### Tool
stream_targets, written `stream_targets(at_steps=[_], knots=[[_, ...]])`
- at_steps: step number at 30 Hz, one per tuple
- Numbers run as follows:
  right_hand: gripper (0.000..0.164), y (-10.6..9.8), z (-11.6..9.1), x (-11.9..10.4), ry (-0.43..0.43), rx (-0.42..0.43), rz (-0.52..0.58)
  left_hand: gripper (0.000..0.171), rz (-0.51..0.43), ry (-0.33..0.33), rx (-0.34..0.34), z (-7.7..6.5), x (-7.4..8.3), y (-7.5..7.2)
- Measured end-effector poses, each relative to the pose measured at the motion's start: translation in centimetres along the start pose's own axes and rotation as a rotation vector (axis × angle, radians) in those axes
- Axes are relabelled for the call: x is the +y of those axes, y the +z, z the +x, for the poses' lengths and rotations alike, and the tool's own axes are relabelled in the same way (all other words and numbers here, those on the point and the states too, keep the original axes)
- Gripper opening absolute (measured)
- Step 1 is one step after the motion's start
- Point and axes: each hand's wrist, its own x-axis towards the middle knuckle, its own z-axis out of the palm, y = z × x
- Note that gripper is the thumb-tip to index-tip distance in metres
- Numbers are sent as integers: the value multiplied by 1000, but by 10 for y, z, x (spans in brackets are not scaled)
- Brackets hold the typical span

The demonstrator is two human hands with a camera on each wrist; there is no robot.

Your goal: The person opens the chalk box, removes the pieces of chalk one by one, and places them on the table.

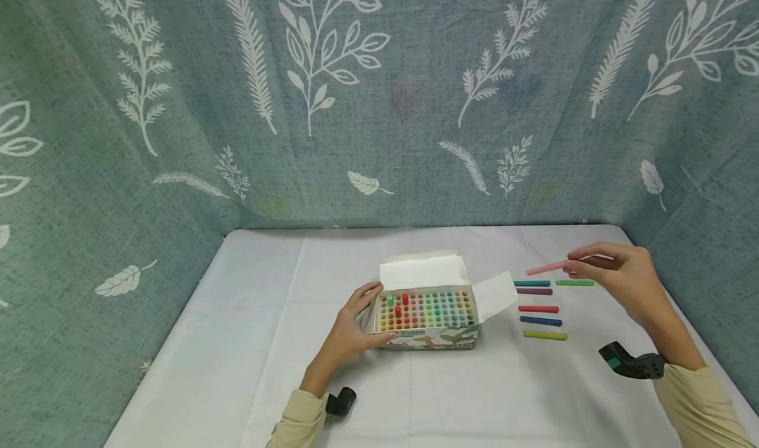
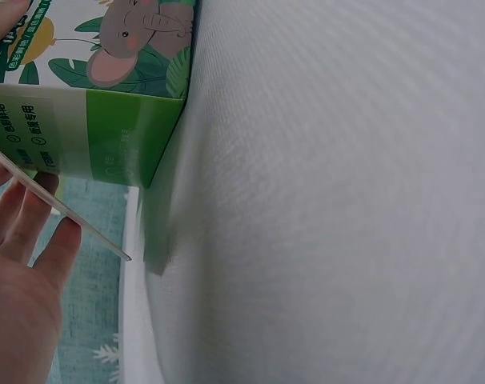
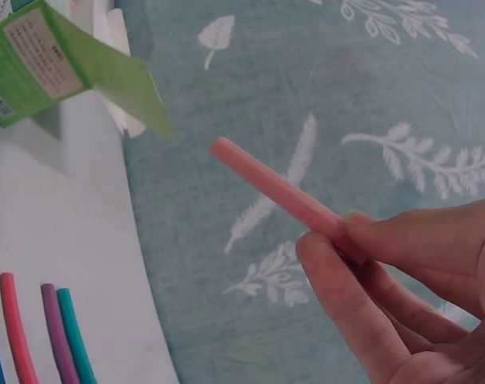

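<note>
My right hand (image 1: 622, 277) pinches a pink chalk stick (image 3: 274, 186) by one end between thumb and fingertips, above the right side of the table. Its free end points left toward the chalk box (image 1: 435, 339). My left hand (image 1: 350, 329) grips that box at its left end, thumb along the front wall, fingers by the left flap. The box stands with its lid and side flaps folded out. Inside is a grid of many coloured round spots in rows. Two red chalks (image 1: 405, 298) and a green chalk (image 1: 389, 300) stick up above it near the left.
Right of the box lie several loose chalks: teal (image 1: 532, 283), purple (image 1: 535, 292), light green (image 1: 575, 282), red (image 1: 538, 309), blue (image 1: 541, 321) and yellow-green (image 1: 545, 335). A white cloth covers the table (image 1: 445, 402). Leaf-patterned curtains (image 1: 415, 158) enclose its back and sides.
</note>
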Motion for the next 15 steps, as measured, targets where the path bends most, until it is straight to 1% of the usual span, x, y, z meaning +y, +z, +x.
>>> stream_targets(at_steps=[4,7,11,15], knots=[[30,-4,0,10,33,10,-5,90,-10,-15,5,0,-1,0],[31,-7,-1,17,47,10,-1,90,-20,-12,11,1,-3,1],[31,-9,-2,26,60,-1,43,89,-33,-1,14,1,-4,2],[31,-10,-2,33,80,7,95,88,-24,-5,6,0,-4,1]])
